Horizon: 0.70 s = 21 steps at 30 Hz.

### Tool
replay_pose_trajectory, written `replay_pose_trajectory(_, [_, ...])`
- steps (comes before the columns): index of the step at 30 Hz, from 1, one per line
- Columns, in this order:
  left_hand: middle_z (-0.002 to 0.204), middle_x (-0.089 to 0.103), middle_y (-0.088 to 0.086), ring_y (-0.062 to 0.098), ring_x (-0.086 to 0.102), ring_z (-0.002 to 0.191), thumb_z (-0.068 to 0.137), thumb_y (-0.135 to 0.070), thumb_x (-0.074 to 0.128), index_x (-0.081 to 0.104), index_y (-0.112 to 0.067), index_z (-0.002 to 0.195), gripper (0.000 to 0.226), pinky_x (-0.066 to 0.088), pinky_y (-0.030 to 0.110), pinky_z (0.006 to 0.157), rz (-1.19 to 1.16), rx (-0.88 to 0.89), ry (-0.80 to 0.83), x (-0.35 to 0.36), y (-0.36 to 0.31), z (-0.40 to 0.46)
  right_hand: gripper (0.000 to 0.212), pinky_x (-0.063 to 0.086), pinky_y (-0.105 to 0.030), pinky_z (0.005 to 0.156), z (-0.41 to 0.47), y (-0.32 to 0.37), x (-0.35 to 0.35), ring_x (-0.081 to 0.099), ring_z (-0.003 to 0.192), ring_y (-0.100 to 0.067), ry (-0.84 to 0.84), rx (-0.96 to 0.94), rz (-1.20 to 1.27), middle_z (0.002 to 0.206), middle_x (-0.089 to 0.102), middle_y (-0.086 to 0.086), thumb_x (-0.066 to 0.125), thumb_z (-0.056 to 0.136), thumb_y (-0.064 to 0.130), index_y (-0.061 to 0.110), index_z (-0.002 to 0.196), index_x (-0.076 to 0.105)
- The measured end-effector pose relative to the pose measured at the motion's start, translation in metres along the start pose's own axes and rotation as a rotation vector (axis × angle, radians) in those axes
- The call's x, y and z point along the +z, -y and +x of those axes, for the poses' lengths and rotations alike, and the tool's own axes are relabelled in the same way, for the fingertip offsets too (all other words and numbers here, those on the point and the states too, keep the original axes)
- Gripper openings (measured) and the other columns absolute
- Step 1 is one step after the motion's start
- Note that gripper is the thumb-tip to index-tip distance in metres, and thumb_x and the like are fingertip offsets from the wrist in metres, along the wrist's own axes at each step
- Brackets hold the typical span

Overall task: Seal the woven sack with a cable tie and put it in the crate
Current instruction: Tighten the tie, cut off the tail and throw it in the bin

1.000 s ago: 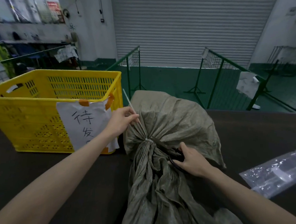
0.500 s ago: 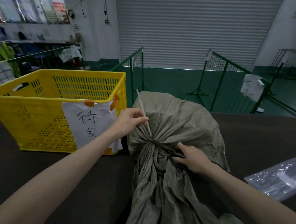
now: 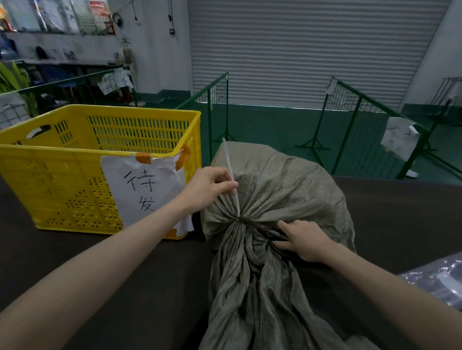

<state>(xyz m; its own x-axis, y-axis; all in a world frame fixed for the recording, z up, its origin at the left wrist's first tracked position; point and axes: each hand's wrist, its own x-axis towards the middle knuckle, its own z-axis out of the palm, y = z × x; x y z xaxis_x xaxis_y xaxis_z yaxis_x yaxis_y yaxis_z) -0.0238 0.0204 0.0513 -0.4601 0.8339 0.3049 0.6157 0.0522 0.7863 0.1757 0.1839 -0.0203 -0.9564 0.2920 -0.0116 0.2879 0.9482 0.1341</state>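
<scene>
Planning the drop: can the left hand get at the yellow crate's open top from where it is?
Probably yes. The left hand pinches the cable tie right beside the crate, whose top is open. The sack lies to the crate's right, not across it.

One woven sack (image 3: 282, 194) is lying on one dark bench (image 3: 56, 267). One white cable tie (image 3: 229, 165) is sticking up from its gathered neck. One yellow crate (image 3: 62, 170) is standing beside it, carrying one paper label (image 3: 145, 188). One clear plastic bag (image 3: 445, 282) is lying at the right edge. Two hands are working: one left hand (image 3: 210, 187) and one right hand (image 3: 305, 240). Two green mesh barriers (image 3: 213, 98) are standing behind.
</scene>
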Motion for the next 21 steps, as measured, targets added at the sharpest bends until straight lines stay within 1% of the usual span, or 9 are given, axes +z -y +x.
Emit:
replay_pose_trajectory(4, [0.077, 0.074, 0.001, 0.012, 0.069, 0.074, 0.089, -0.017, 0.063, 0.066, -0.005, 0.079, 0.017, 0.053, 0.025, 0.073, 0.026, 0.02, -0.083, -0.004, -0.006, 0.001, 0.048, 0.044, -0.037, 0.074, 0.0, 0.0, 0.0, 0.062, 0.101, -0.033, 0.013, -0.015, -0.063, 0.108, 0.064, -0.014, 0.04, 0.093, 0.054, 0.011, 0.112, 0.047])
replay_pose_trajectory(6, [0.077, 0.074, 0.001, 0.012, 0.069, 0.075, 0.09, -0.019, 0.062, 0.065, -0.006, 0.079, 0.017, 0.053, 0.024, 0.072, 0.057, 0.039, -0.101, -0.007, -0.009, 0.001, 0.047, 0.044, -0.036, 0.074, -0.002, -0.002, 0.002, 0.062, 0.1, -0.032, -0.006, 0.0, -0.029, 0.106, 0.064, -0.013, 0.04, 0.093, 0.055, 0.012, 0.111, 0.047])
replay_pose_trajectory(8, [0.076, 0.072, 0.004, 0.016, 0.067, 0.074, 0.092, -0.02, 0.06, 0.063, -0.007, 0.079, 0.018, 0.052, 0.028, 0.071, 0.071, 0.042, -0.124, -0.007, -0.009, -0.001, 0.046, 0.044, -0.037, 0.071, -0.007, -0.003, 0.006, 0.062, 0.096, -0.033, -0.036, 0.03, 0.043, 0.102, 0.065, -0.011, 0.041, 0.092, 0.055, 0.012, 0.108, 0.047])
replay_pose_trajectory(10, [0.074, 0.068, 0.005, 0.016, 0.063, 0.068, 0.095, -0.02, 0.054, 0.057, -0.01, 0.077, 0.02, 0.05, 0.03, 0.069, 0.005, -0.023, -0.155, -0.004, -0.006, -0.004, 0.046, 0.043, -0.037, 0.067, -0.016, -0.006, 0.015, 0.062, 0.092, -0.032, -0.083, 0.071, 0.111, 0.097, 0.066, -0.009, 0.042, 0.091, 0.056, 0.014, 0.107, 0.048])
replay_pose_trajectory(13, [0.066, 0.059, 0.0, 0.007, 0.054, 0.058, 0.098, -0.02, 0.048, 0.049, -0.016, 0.072, 0.026, 0.046, 0.026, 0.064, -0.118, -0.136, -0.179, 0.006, 0.001, -0.008, 0.043, 0.041, -0.037, 0.063, -0.034, -0.012, 0.033, 0.064, 0.088, -0.032, -0.167, 0.16, 0.204, 0.092, 0.067, -0.009, 0.047, 0.09, 0.054, 0.014, 0.105, 0.05])
replay_pose_trajectory(16, [0.064, 0.055, 0.0, 0.011, 0.054, 0.06, 0.098, -0.023, 0.046, 0.049, -0.015, 0.071, 0.029, 0.044, 0.029, 0.067, -0.121, -0.201, -0.14, 0.02, 0.012, -0.011, 0.035, 0.034, -0.036, 0.056, -0.051, -0.02, 0.05, 0.064, 0.078, -0.037, -0.272, 0.289, 0.335, 0.08, 0.066, -0.016, 0.058, 0.088, 0.042, 0.008, 0.092, 0.05])
replay_pose_trajectory(18, [0.064, 0.054, 0.001, 0.013, 0.053, 0.061, 0.098, -0.024, 0.047, 0.051, -0.013, 0.071, 0.029, 0.043, 0.029, 0.066, -0.129, -0.227, -0.104, 0.033, 0.017, -0.013, 0.03, 0.037, -0.037, 0.054, -0.061, -0.029, 0.062, 0.063, 0.071, -0.04, -0.371, 0.447, 0.474, 0.074, 0.065, -0.021, 0.064, 0.086, 0.032, 0.004, 0.087, 0.052])
replay_pose_trajectory(21, [0.063, 0.053, 0.002, 0.008, 0.051, 0.057, 0.098, -0.024, 0.048, 0.051, -0.011, 0.07, 0.031, 0.042, 0.017, 0.058, -0.142, -0.238, -0.038, 0.053, 0.017, -0.016, 0.027, 0.044, -0.042, 0.058, -0.074, -0.049, 0.077, 0.061, 0.069, -0.043, -0.491, 0.723, 0.709, 0.071, 0.063, -0.026, 0.064, 0.087, 0.026, 0.002, 0.083, 0.053])
